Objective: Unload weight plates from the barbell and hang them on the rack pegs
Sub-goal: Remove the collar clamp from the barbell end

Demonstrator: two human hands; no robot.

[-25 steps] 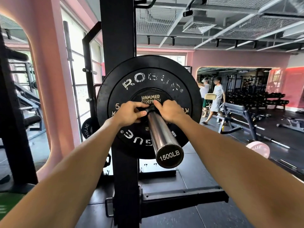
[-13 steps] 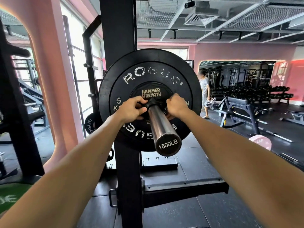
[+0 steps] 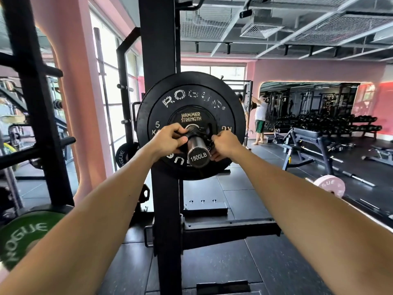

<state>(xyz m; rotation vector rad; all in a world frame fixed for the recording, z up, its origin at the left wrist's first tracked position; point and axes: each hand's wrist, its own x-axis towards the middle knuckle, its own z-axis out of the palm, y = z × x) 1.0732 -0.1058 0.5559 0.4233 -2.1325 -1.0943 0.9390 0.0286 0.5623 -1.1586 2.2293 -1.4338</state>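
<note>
Plate: we are looking at the big black plate [image 3: 191, 99] sitting on the sleeve [image 3: 196, 145], hard against the upright [image 3: 158, 60]; a small plate [image 3: 192, 119] is lying flat on its near face.
Collar: we are working a dark collar [image 3: 191, 135] on the sleeve, just near of the small plate.
Left hand: our left hand [image 3: 168, 140] is curling round the collar's left side, thumb on its near edge.
Right hand: our right hand [image 3: 225, 145] is pinching the collar's right side, fingers tucked under; the two hands are flanking the sleeve, close but not touching.
Handling: we are judging the big plate stiff, rubber-faced and grippy, heavy enough to want both hands at its rim, left and right; the small one looks light and easy by its slot. The steel sleeve is looking smooth, so plates should slide.
Change: against a second ago, we are seeing more bare ring behind the collar, and both hands sitting nearer the sleeve's end cap [image 3: 198, 157]; the collar is apparently coming off toward us. The view is also tilting, the plate now lower.
</note>
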